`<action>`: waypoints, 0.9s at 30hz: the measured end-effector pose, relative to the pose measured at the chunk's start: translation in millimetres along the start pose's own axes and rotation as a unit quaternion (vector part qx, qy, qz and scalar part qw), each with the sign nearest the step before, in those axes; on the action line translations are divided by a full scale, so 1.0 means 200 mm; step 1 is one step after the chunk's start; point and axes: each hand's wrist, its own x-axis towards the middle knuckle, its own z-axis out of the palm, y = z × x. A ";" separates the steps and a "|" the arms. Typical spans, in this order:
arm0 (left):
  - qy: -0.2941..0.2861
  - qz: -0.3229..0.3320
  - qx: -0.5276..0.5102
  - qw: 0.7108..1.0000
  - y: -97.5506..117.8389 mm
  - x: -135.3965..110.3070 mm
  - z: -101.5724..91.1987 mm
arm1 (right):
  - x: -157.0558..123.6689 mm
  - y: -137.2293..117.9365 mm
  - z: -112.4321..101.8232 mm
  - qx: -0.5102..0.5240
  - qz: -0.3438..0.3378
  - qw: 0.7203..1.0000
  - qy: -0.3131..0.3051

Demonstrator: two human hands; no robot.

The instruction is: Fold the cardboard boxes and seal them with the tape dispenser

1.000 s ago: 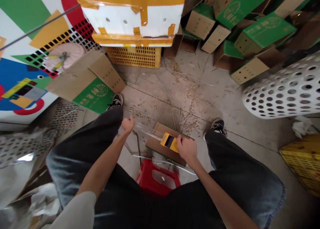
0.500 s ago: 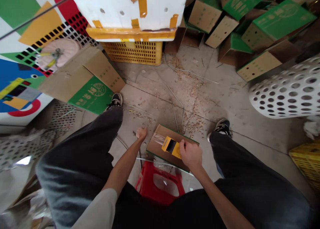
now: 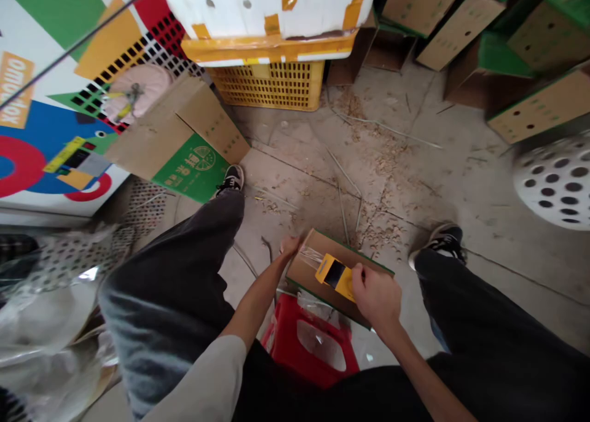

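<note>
A narrow cardboard box (image 3: 306, 271) with green edges lies across a red plastic stool (image 3: 281, 342) between my legs. My right hand (image 3: 378, 296) is closed around the grip of a yellow tape dispenser (image 3: 326, 267), which rests on or just over the box's brown top. Clear shiny tape runs along the top from the box's left end to the dispenser. At that left end, my left hand (image 3: 289, 246) lies against the box's edge. Its fingers are small and partly hidden, so their hold is unclear.
A larger green-and-brown carton (image 3: 177, 155) stands by my left foot. Ahead, a taped white foam box (image 3: 276, 10) sits on a yellow crate (image 3: 271, 85). Several open cartons (image 3: 488, 72) are at upper right, beside a perforated white basket (image 3: 557, 182). Loose straps (image 3: 343, 164) and debris lie on the floor.
My left hand has moved right, from beside the box to its left end. My right hand still holds the tape dispenser over the top. The whole view has shifted.
</note>
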 end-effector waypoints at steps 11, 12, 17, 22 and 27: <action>-0.046 -0.091 0.069 0.992 0.08 0.03 -0.01 | 0.02 0.00 0.02 -0.026 0.000 1.000 -0.005; -0.051 -0.088 0.076 0.992 0.09 0.04 -0.01 | 0.03 0.01 0.02 -0.029 0.000 1.000 -0.007; -0.066 -0.061 0.107 0.990 0.12 0.08 -0.02 | 0.05 0.01 0.04 -0.039 0.003 0.999 -0.013; -0.059 -0.008 0.112 0.992 0.07 0.08 -0.04 | 0.05 0.02 0.04 -0.048 0.010 0.999 -0.014; -0.053 0.042 0.071 0.995 0.04 0.10 -0.02 | 0.05 0.01 0.03 -0.058 0.020 0.998 -0.026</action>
